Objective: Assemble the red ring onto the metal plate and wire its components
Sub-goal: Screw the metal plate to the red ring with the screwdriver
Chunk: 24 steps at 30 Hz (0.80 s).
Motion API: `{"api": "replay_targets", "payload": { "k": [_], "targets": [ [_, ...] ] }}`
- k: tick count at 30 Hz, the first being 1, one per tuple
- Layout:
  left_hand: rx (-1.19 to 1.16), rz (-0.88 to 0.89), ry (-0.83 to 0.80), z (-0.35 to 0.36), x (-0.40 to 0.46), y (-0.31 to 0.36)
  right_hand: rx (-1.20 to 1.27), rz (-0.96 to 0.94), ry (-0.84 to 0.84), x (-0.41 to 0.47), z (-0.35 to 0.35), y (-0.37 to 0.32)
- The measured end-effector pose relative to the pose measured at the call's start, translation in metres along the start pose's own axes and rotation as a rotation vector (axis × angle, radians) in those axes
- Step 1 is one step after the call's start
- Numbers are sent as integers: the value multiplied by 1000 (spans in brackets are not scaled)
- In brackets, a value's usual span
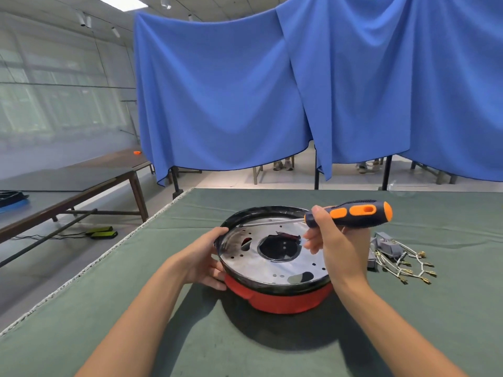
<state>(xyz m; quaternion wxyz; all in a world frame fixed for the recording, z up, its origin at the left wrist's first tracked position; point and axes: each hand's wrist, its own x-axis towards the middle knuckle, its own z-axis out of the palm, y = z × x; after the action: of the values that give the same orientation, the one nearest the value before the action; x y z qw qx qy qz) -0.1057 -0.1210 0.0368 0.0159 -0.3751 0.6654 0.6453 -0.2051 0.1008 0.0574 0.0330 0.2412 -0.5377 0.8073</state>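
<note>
Head view looks down on a desk (272,349) covered in green cloth, where a round assembly sits near the middle: a shiny metal plate (272,265) with a black rim lies on top of the red ring (283,299), which rests on the cloth and shows below the plate along its near side. The plate has a large round hole at its centre, a smaller oval cut-out to the left of it, and several small drilled holes scattered across its face. The left hand (206,258) grips the left edge of the assembly, thumb curled over the black rim and fingers wrapped under at the side of the red ring. The right hand (336,247) is raised over the right part of the plate and holds a screwdriver (348,216) with a dark blue and orange handle, thumb and fingers closed round the handle's front end. Its metal shaft runs leftward, nearly level, across the far part of the plate, with the tip close to the far-left rim; whether it touches cannot be told. To the right of the assembly, apart from it, a bundle of white wires with brass terminals (405,265) lies on the cloth, joined to small grey components (386,246). Blue curtains (245,91) hang behind the desk.
</note>
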Motion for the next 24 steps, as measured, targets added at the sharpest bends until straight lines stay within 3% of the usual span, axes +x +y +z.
{"api": "replay_targets", "payload": {
  "k": [3,10,16,24],
  "targets": [
    [-94,90,23,-1,-1,-6,13,-12,-16,1,1,-5],
    [-574,400,341,23,-4,-23,21,-75,-31,-5,9,-16],
    [-904,427,188,40,-2,-40,-198,-252,-86,-17,16,-16],
    [-906,504,111,37,2,-49,-213,-304,-126,-25,19,-14]
  ]
}}
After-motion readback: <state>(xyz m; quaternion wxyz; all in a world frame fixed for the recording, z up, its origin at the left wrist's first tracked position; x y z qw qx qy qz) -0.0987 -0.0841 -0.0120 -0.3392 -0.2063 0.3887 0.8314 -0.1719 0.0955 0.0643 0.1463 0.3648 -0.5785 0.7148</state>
